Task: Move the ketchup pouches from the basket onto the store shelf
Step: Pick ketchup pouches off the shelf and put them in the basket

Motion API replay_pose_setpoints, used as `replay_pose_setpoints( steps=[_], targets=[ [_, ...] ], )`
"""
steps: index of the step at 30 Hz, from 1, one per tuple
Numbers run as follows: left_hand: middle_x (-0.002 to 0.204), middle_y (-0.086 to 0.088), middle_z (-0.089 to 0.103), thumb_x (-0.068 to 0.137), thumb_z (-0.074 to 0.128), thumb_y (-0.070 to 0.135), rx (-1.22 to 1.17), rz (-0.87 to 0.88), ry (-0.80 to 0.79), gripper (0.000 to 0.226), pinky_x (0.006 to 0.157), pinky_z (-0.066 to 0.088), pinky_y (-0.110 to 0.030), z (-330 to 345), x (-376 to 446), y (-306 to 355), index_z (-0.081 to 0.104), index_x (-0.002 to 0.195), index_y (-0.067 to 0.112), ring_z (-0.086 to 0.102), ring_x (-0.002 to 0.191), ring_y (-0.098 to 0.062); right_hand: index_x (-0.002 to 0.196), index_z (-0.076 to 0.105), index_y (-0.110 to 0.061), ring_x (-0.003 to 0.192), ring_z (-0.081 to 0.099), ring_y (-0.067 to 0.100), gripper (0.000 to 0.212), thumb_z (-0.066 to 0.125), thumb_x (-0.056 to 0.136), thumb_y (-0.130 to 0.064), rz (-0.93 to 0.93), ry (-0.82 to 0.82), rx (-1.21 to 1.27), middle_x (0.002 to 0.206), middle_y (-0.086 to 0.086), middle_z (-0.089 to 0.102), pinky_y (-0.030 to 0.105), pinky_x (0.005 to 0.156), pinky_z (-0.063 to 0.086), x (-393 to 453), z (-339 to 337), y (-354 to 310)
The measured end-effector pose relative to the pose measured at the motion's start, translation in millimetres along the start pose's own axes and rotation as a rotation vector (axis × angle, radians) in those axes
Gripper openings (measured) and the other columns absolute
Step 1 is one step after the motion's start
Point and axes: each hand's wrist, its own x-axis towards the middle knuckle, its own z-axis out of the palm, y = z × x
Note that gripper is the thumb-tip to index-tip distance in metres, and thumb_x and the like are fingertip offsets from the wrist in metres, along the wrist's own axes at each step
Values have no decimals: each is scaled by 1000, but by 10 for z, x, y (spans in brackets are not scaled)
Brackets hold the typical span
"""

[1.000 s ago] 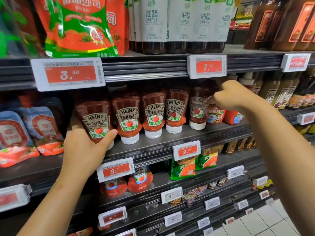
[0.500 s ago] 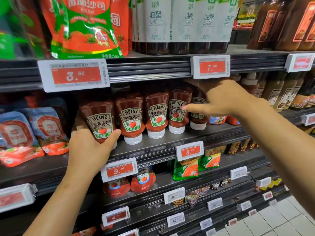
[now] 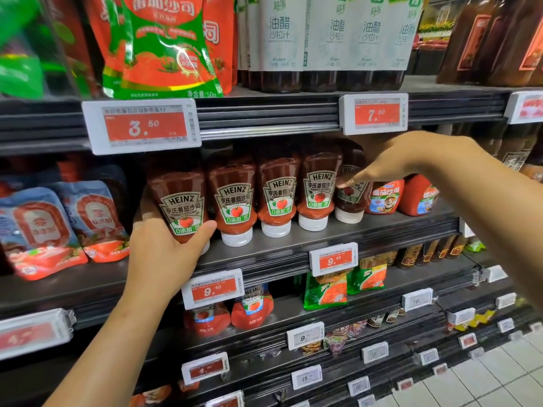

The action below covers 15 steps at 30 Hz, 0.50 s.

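Forearms reach up from the lower corners toward a dark metal store shelf (image 3: 367,230) stocked with sauces. Nearest, the left hand (image 3: 160,259) wraps around the leftmost dark-red upside-down Heinz ketchup squeeze bottle (image 3: 180,201), thumb across the lower front of its label and fingers hidden behind its left side, so the hand grips the bottle just above its white cap. That bottle stands cap-down at the shelf's front edge, heading a row of four more red Heinz squeeze bottles (image 3: 279,195) that sit side by side to its right, all upright on their white caps. The right hand (image 3: 393,160) stretches in from the right at the far end of this row; its fingers are extended and relaxed, holding nothing, with a fingertip (image 3: 342,182) touching the label of the fifth bottle (image 3: 351,198). Just beyond that bottle lie two orange-red cartoon-printed ketchup pouches (image 3: 388,196). At the left end of the same shelf, blue-and-red flat ketchup pouches (image 3: 44,227) lean back against each other. White-framed red price tags (image 3: 333,258) clip to the shelf's front rail. On the shelf above stand large red-and-green tomato sauce pouches (image 3: 158,45) and white-labelled dark dressing bottles (image 3: 323,42). Below, green-and-orange packets (image 3: 326,292) and further small red pouches (image 3: 252,306) fill the lower tiers. No basket is visible.
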Motion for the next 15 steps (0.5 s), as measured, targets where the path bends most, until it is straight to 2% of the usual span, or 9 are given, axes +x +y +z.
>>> replay_pose_setpoints(
  steps=[1, 3, 4, 5, 7, 11, 12, 13, 15],
  targets=[
    [83, 0, 57, 75, 78, 56, 5, 4, 0, 39, 70, 48, -36, -1, -3, 2, 46, 71, 35, 58, 101, -34, 97, 69, -17, 107, 65, 36, 39, 67, 87, -54, -42, 46, -128, 113, 14, 71, 43, 91, 53, 56, 16, 61],
    [84, -2, 57, 75, 77, 58, 23, -4, 2, 40, 70, 49, -37, 12, -1, -16, 49, 72, 30, 57, 101, -34, 104, 64, -16, 110, 62, 38, 31, 59, 94, -45, 52, 123, -123, 120, 17, 68, 45, 96, 50, 61, -3, 102],
    [88, -5, 59, 74, 76, 59, 38, -11, 5, 43, 70, 48, -37, 22, 3, -18, 52, 76, 24, 56, 102, -33, 118, 59, -19, 114, 60, 38, 37, 61, 94, -47, 31, 176, -131, 127, 17, 65, 41, 96, 49, 16, -14, 111],
    [91, -7, 60, 74, 76, 60, 45, -18, 10, 46, 70, 48, -36, 27, 4, -21, 53, 81, 21, 56, 102, -33, 135, 49, -24, 120, 57, 38, 55, 65, 90, -51, -16, 211, -115, 136, 15, 60, 36, 95, 46, 12, -25, 155],
    [92, -9, 60, 73, 76, 60, 42, -24, 25, 47, 69, 46, -35, 31, 9, -20, 50, 83, 22, 56, 101, -32, 150, 31, -28, 124, 55, 37, 83, 73, 83, -55, -50, 227, -73, 143, 12, 56, 32, 90, 42, -29, -48, 175],
    [87, -7, 61, 72, 75, 61, 30, -27, 9, 44, 67, 43, -32, 25, 6, -10, 50, 73, 25, 58, 99, -33, 134, 54, -11, 95, 60, 32, 60, 62, 90, -50, 46, 196, -59, 111, 16, 67, 38, 90, 49, -14, -17, 229],
    [86, -5, 60, 72, 76, 60, 25, -25, 11, 43, 67, 43, -32, 24, 4, -2, 49, 75, 27, 58, 100, -33, 137, 52, -11, 98, 61, 32, 60, 64, 90, -47, 25, 213, -20, 115, 15, 67, 35, 91, 47, -26, 12, 232],
    [86, -3, 58, 72, 78, 59, 22, -26, 14, 44, 67, 44, -32, 19, 4, 7, 46, 76, 29, 58, 100, -33, 144, 44, -16, 110, 59, 34, 66, 68, 89, -43, -23, 253, 53, 127, 14, 63, 31, 92, 43, -16, 46, 250],
    [89, -5, 59, 71, 79, 58, 25, -26, 18, 46, 67, 46, -34, 10, 1, 1, 44, 81, 31, 58, 99, -33, 152, 28, -25, 132, 47, 34, 82, 74, 86, -38, -130, 315, 126, 152, 10, 45, 29, 98, 36, 2, 132, 281]
  ],
)
